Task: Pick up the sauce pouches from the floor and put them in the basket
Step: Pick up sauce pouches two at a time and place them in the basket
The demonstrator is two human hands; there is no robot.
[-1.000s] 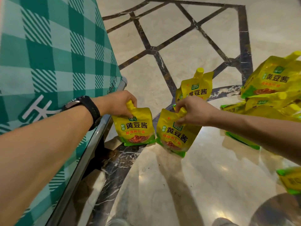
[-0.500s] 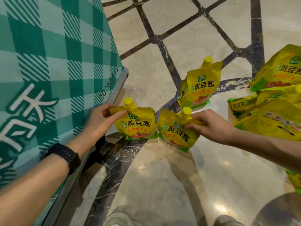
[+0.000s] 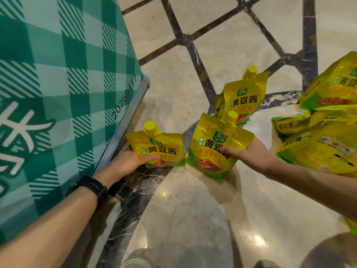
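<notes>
Pick-up step: my left hand [image 3: 133,161] grips the left pouch [image 3: 160,147], my right hand [image 3: 249,153] the centre pouch [image 3: 210,146]. Next, I judge: carry both to the basket.

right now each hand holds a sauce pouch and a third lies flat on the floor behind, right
No: in the head view the third pouch stands upright, not flat. The left hand and right hand do each hold one.

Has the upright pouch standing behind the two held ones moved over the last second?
No. The upright pouch stands with its base on the same curved dark floor inlay as before; only the view has shifted.
</notes>
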